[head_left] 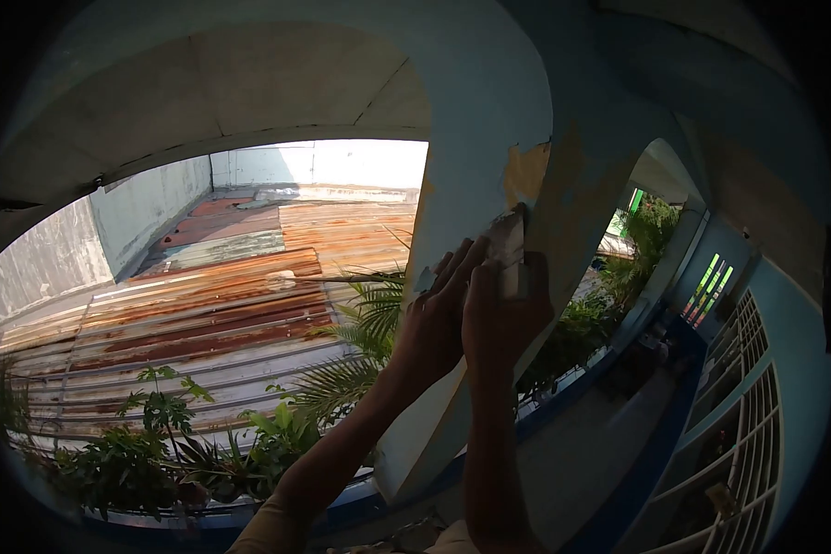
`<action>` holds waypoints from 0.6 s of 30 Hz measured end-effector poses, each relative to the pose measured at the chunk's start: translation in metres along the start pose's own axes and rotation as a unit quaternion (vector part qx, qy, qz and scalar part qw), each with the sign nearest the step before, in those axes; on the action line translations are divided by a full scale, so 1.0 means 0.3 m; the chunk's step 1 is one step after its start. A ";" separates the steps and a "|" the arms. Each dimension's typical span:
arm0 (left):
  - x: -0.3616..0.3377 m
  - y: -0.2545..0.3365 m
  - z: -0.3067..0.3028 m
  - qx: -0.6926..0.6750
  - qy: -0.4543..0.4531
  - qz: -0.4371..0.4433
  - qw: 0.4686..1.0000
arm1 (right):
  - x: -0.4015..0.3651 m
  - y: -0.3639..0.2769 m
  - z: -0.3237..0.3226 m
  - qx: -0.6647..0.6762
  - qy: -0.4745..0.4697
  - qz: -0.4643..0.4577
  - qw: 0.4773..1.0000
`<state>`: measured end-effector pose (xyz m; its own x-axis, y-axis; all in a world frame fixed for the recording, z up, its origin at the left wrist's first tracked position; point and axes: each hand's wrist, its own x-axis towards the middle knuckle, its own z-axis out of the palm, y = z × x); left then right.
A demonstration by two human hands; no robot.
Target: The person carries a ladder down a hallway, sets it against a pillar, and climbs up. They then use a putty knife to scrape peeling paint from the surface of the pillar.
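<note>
My right hand [506,309] is closed around a flat, pale scraper [505,242], its blade pointing up against a light-blue pillar [475,102]. Just above the blade, a bare yellowish-brown patch [526,174] shows where paint has come off. My left hand [437,309] lies against the pillar right beside my right hand, fingers stretched upward and close to the scraper. Whether those fingertips touch the blade is hard to make out. Lower on the pillar's left side, next to my left fingers, is a small chipped spot [425,280].
Beyond the opening at left lies a rusty corrugated roof [249,286]. Potted plants [249,452] line the ledge [342,510] below, and palm fronds [365,319] reach near my left forearm. To the right runs a corridor floor [572,452] with white window grilles [743,443].
</note>
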<state>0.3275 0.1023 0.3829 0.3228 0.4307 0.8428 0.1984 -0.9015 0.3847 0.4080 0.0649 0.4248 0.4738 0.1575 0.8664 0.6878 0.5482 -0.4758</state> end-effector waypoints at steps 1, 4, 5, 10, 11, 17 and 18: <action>-0.073 0.016 0.038 -0.043 0.006 -0.018 0.999 | -0.066 0.011 -0.040 0.029 -0.025 0.060 0.997; -0.273 0.043 0.132 -0.104 -0.004 -0.078 0.992 | -0.256 0.078 -0.177 -0.039 -0.096 0.052 0.993; -0.322 0.053 0.147 -0.106 -0.004 -0.082 0.991 | -0.294 0.089 -0.221 -0.044 -0.147 0.067 0.986; -0.489 0.114 0.133 -0.122 -0.056 -0.092 0.987 | -0.305 0.117 -0.352 -0.050 -0.248 0.148 0.956; -0.502 0.139 0.093 -0.184 -0.120 -0.117 0.969 | -0.293 0.109 -0.374 -0.038 -0.220 0.167 0.960; -0.652 0.018 0.049 -0.455 -0.084 -0.389 0.797 | -0.203 -0.008 -0.433 -0.040 -0.100 0.204 0.973; -0.650 0.009 0.055 -0.459 -0.081 -0.390 0.794 | -0.190 -0.007 -0.443 -0.049 -0.139 0.175 0.974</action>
<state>0.2802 0.0165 0.2134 0.5616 0.8071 0.1823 -0.3376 0.0223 0.9410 0.4527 -0.0543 0.3563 0.5307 0.5439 0.6500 0.5674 0.3417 -0.7492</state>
